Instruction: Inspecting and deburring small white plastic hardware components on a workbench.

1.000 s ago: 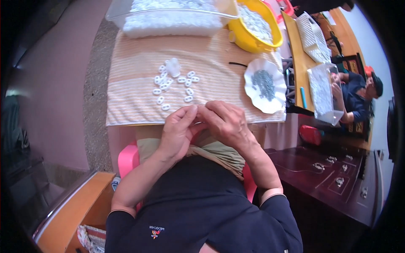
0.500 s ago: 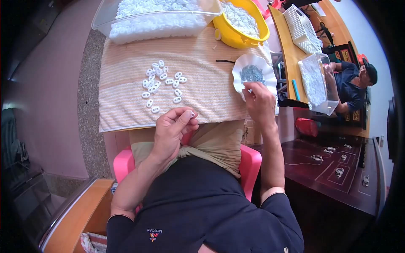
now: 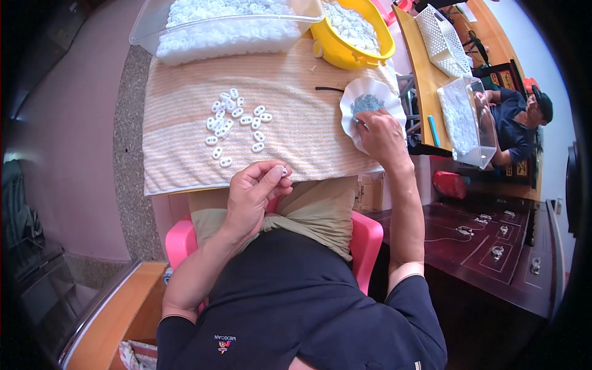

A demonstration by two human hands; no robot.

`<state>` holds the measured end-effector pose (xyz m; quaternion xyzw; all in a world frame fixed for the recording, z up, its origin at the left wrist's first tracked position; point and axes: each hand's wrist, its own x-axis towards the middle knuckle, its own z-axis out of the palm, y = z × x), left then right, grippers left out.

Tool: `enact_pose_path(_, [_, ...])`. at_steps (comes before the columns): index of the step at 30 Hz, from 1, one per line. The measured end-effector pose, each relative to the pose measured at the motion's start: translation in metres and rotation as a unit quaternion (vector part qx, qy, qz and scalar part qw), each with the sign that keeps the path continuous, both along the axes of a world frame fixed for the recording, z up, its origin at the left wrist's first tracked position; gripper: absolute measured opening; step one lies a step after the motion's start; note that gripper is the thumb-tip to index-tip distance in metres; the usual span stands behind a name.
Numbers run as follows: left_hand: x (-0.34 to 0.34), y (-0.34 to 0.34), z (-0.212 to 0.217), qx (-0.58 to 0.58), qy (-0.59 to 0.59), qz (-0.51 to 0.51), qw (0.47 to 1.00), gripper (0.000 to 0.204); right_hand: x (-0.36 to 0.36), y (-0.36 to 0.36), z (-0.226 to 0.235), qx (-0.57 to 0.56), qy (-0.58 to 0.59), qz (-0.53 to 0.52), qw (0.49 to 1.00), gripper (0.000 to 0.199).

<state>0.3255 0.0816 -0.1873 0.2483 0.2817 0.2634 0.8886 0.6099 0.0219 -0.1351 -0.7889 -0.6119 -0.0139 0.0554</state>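
My left hand (image 3: 254, 190) is closed just above the front edge of the towel-covered table, pinching a small white plastic piece (image 3: 284, 172) between thumb and forefinger. Most of that piece is hidden by the fingers. On the right, my right hand (image 3: 385, 137) reaches into a white wavy-rimmed dish (image 3: 348, 97). Its fingers are drawn together at a heap of tiny grey-blue parts (image 3: 368, 103), too small to name; what the fingertips hold cannot be made out. Several white oval two-hole plastic pieces (image 3: 246, 120) lie loosely on the striped towel (image 3: 179, 139), left of centre.
At the far side stand a clear bin (image 3: 228, 42) of white pieces and a yellow basin (image 3: 327, 54) of pale pieces. A black stick (image 3: 328, 89) lies beside the dish. On the right, another person (image 3: 518, 123) sits by a clear box (image 3: 487, 139) of white pieces.
My right hand has moved slightly and its fingertips have gone further into the heap in the dish. My left hand keeps its pinch almost in place.
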Motion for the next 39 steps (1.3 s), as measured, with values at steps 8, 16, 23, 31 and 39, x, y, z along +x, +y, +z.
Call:
enact_pose_path(8, [0.000,0.000,0.002,0.002,0.002,-0.003,1.000,0.019,-0.002,0.008,0.007,-0.047,-0.019,0.018,0.999,0.012])
enact_pose_path(16, [0.000,-0.002,0.000,0.003,0.005,-0.003,1.000,0.017,0.001,0.010,0.012,-0.088,0.019,-0.008,0.996,0.010])
enact_pose_path(23, [0.000,-0.002,0.000,0.003,0.003,-0.003,1.000,0.016,0.001,0.008,0.017,-0.080,0.034,0.003,0.996,0.008])
enact_pose_path(31, [0.000,-0.002,0.000,0.002,0.003,-0.003,1.000,0.017,0.004,0.007,0.015,-0.079,0.038,-0.002,0.996,0.006])
enact_pose_path(39, [0.000,-0.003,-0.001,0.003,0.008,-0.006,1.000,0.017,0.011,0.008,0.009,-0.090,0.032,0.023,0.995,0.007])
